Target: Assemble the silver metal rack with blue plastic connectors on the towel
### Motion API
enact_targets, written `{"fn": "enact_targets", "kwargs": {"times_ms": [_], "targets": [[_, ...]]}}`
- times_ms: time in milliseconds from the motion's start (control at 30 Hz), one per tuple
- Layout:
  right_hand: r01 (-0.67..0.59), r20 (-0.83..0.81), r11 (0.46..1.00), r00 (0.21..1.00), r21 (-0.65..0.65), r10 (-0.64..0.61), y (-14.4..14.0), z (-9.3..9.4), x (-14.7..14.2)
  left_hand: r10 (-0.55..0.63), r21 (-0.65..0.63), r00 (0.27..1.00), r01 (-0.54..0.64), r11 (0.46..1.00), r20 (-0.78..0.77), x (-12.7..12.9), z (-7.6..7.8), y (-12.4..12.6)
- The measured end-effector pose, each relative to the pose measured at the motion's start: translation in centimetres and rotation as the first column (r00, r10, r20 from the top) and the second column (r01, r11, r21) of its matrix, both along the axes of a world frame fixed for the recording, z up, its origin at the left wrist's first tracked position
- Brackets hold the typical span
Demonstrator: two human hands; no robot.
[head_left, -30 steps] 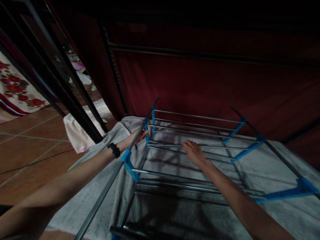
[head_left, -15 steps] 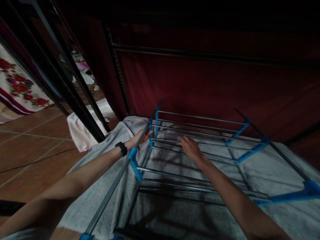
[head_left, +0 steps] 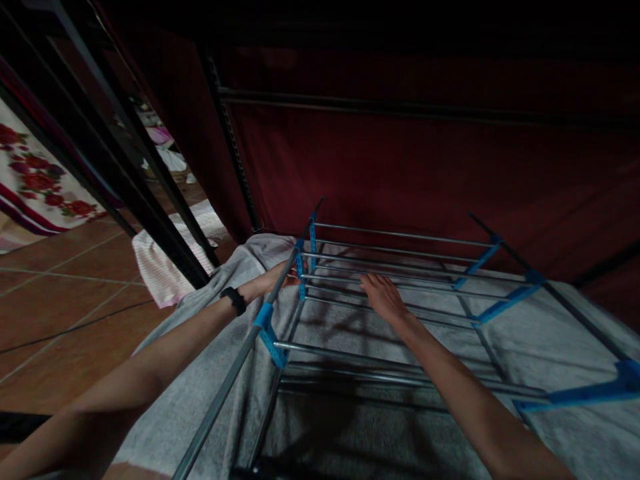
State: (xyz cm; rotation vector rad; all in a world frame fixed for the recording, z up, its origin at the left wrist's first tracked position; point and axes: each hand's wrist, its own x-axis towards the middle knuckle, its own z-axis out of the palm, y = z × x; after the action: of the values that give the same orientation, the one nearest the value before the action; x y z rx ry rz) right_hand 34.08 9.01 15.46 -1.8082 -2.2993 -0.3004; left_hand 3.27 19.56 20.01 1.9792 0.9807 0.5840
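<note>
A rack of metal tubes (head_left: 350, 354) joined by blue plastic brackets lies on its side on a grey blanket (head_left: 200, 400). My left hand (head_left: 286, 275), with a dark band on its wrist, reaches past the left side pole (head_left: 225, 387). Its fingers are closed at a blue bracket (head_left: 301, 267) and partly hidden by it. Over the middle of the rack, my right hand (head_left: 384, 295) has its fingers curled down over a thin crossbar (head_left: 425, 287). The fingertips of that hand are mostly out of sight.
A dark red cloth (head_left: 400, 173) hangs behind a black metal frame (head_left: 233, 143) at the back. Black posts (head_left: 145, 213) stand at left. Beyond them are a pink-white striped cloth (head_left: 160, 267), a flowered cloth (head_left: 40, 173) and a cable (head_left: 95, 322) on the tiled floor.
My left hand has shifted slightly left and down, and its fingers are more hidden by the bracket. My right hand stays on the crossbar. The camera view has moved a little.
</note>
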Motion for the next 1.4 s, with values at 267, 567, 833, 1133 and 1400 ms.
{"fn": "enact_targets", "kwargs": {"times_ms": [267,567,833,1133,1400], "targets": [[0.012,-0.005,1.0,1.0,0.011,-0.012,-0.1,0.6,0.0,0.023,-0.068,0.994,-0.016,0.998,0.108,0.9,-1.6,0.9],[0.02,0.026,1.0,0.999,-0.004,-0.019,-0.3,0.8,0.1,0.002,-0.132,0.98,0.025,0.991,0.201,0.4,-1.4,0.4],[0.003,0.029,0.999,1.0,-0.036,-0.002,-0.1,0.8,0.2,-0.015,-0.136,0.983,0.04,0.99,0.184,0.2,-0.3,-0.4],[0.023,0.025,0.999,0.999,-0.047,-0.022,0.2,1.0,0.2,0.046,-0.04,0.985,-0.04,0.998,0.164,0.9,-2.8,1.2],[0.039,0.018,0.998,0.999,-0.05,-0.038,0.6,0.9,0.0,0.089,0.053,0.982,-0.099,0.994,0.169,1.4,-3.7,1.2]]}}
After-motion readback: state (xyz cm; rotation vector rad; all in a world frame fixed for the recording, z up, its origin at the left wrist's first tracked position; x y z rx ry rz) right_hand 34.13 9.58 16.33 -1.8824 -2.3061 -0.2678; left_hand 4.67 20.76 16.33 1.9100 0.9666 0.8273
